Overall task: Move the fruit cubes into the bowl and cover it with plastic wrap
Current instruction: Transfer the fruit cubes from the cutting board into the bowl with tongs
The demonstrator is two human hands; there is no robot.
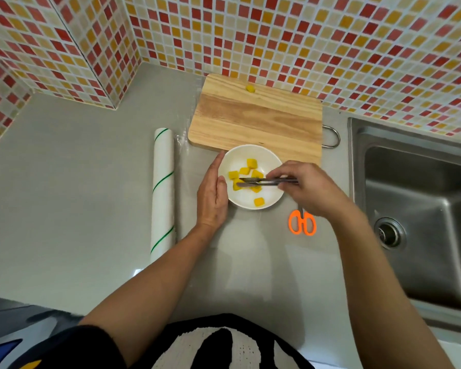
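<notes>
A white bowl (240,158) sits on the grey counter just in front of the wooden cutting board (256,118). Several yellow fruit cubes (251,163) lie inside the bowl. One yellow cube (250,88) stays at the board's far edge. My right hand (304,187) grips metal tongs (261,181), whose tips reach over the cubes in the bowl. My left hand (210,193) rests flat against the bowl's left side, fingers extended. A roll of plastic wrap (163,193), white with green stripes, lies to the left of the bowl.
Orange-handled scissors (302,222) lie right of the bowl, partly under my right wrist. A steel sink (415,209) takes up the right side. Tiled walls close the back and left of the counter (64,182). A loose clear sheet of wrap lies beside the roll.
</notes>
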